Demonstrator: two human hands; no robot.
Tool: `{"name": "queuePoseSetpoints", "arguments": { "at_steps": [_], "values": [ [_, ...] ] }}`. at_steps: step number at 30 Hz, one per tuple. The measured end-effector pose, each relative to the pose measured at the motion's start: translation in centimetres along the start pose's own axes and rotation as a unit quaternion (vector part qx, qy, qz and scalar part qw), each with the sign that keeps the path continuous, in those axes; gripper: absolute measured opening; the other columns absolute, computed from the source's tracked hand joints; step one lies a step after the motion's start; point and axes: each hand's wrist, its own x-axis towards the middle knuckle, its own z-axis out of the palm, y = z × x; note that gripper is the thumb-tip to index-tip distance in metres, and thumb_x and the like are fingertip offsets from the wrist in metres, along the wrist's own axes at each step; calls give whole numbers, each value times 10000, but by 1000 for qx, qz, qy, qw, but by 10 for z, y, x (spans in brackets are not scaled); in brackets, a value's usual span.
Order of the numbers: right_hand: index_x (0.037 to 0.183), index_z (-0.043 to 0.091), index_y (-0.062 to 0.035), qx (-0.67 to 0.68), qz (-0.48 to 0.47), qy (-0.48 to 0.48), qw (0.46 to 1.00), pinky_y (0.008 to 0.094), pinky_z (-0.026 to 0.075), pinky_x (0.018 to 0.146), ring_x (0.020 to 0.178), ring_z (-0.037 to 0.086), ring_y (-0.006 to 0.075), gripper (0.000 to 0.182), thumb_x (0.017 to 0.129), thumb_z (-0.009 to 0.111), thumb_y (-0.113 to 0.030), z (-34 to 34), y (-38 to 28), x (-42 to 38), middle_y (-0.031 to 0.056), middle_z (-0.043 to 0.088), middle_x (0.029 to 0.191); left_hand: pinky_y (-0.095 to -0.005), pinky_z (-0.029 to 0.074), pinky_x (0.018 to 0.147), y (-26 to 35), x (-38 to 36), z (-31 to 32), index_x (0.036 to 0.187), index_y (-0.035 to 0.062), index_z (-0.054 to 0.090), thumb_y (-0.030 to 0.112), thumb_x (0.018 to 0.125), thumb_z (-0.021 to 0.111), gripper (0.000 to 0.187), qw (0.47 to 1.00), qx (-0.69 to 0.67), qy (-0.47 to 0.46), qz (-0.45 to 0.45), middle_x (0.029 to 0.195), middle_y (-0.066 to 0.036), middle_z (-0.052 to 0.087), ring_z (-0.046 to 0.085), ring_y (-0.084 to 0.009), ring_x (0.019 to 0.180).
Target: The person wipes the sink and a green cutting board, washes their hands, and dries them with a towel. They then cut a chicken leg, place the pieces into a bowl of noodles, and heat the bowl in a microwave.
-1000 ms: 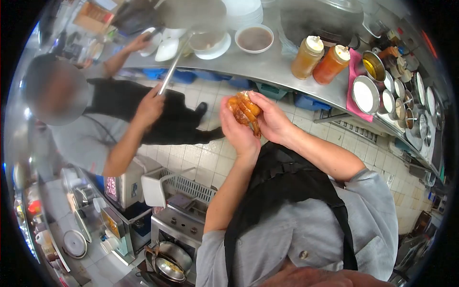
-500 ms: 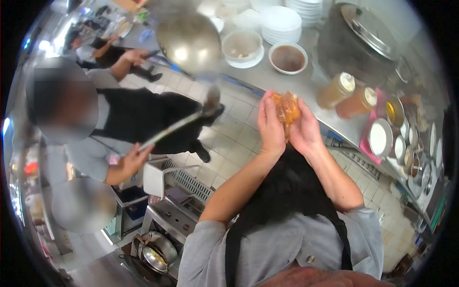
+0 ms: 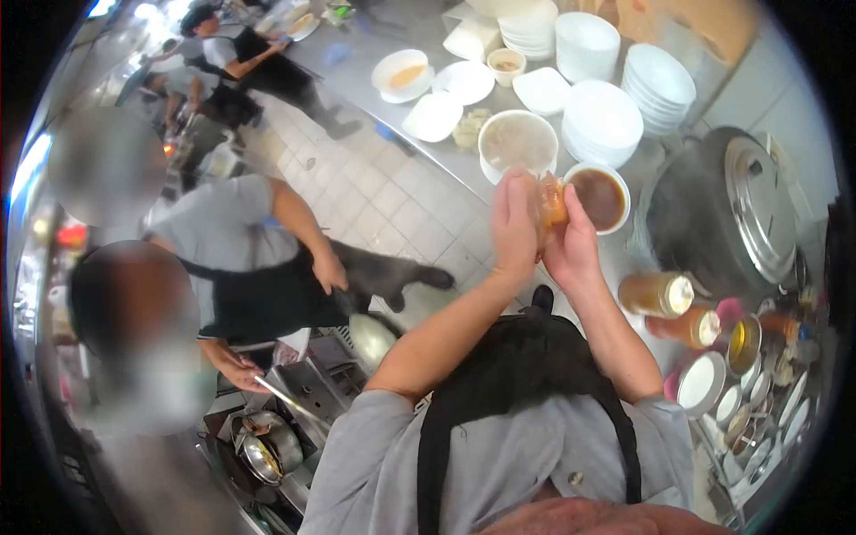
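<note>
Between my two hands is a glossy orange-brown piece of food, partly hidden by the fingers. My left hand presses on its left side, with the fingers pointing up. My right hand closes on its right side. Just beyond my hands, a steaming white bowl stands on the steel counter. A white bowl of brown liquid is right beside my right fingertips.
Stacked white bowls and plates stand at the back. A large lidded pot, squeeze bottles and small containers line the right. A co-worker in a black apron holds a pan at the left.
The view has shifted, showing more of the counter. My hands with the food are now nearer the two bowls. The co-worker's pan has been lowered, and another person is visible at the left.
</note>
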Motion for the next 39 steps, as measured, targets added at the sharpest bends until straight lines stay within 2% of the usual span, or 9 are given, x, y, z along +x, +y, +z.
{"name": "queuePoseSetpoints", "arguments": {
  "at_steps": [5,12,14,19,26,28,36,38,39],
  "values": [
    [1306,527,-32,-6,38,-55,998,370,411,1049,1195,549,195,360,1063,425,-278,29,2,59,67,593,1279,-324,451,985,25,52,-2,1352,-14,496,332,1042,477,464,999,6,29,29,1258,-96,570,546,-181,1159],
    [1310,511,-39,-23,40,-45,998,365,413,1041,1205,535,187,340,1061,442,-260,66,30,149,74,567,1298,-326,446,997,38,142,-32,1362,-12,488,344,1049,469,475,998,23,49,36,1276,-114,557,540,-184,1165],
    [1320,517,-47,-62,39,-20,997,367,432,1042,1194,562,191,384,1066,429,-321,84,41,181,71,590,1288,-324,443,1003,45,177,-48,1361,-13,488,336,1053,461,466,997,38,52,38,1279,-118,554,538,-183,1168],
    [1307,517,-36,-79,32,-15,996,361,455,997,1151,571,182,353,1053,465,-275,128,100,295,80,587,1260,-326,433,1026,52,300,-117,1382,-8,472,302,1066,421,445,998,-3,42,47,1286,-124,548,533,-189,1184],
    [1279,533,-39,-112,82,26,990,332,483,920,1084,591,170,341,1032,506,-273,173,198,501,73,604,1218,-327,431,1019,58,500,-220,1357,11,478,274,1058,407,405,997,-30,72,-14,1298,-117,541,526,-202,1203],
    [1265,554,-31,-160,76,38,983,362,470,1016,1146,598,206,366,1032,518,-310,179,213,545,97,621,1229,-333,422,1030,59,538,-234,1363,7,469,270,1057,396,410,997,-17,72,-31,1320,-124,528,514,-213,1221],
    [1228,603,-54,-310,125,47,941,318,480,962,1102,606,169,331,1018,541,-302,191,206,615,76,627,1199,-345,416,1042,31,604,-258,1400,-11,430,237,1052,378,430,989,87,75,-96,1345,-149,506,500,-231,1234],
    [1202,626,-45,-453,110,31,884,315,477,948,1093,604,160,315,1018,536,-285,181,210,628,65,638,1169,-345,420,1033,33,609,-258,1410,-16,414,213,1037,383,439,988,70,74,-115,1345,-154,505,501,-233,1231],
    [1202,626,-45,-450,110,34,885,315,477,948,1093,604,160,315,1018,536,-285,173,211,634,65,638,1169,-345,424,1025,36,611,-259,1420,-21,399,188,1021,389,451,987,53,78,-129,1346,-158,504,501,-235,1229]
  ]
}}
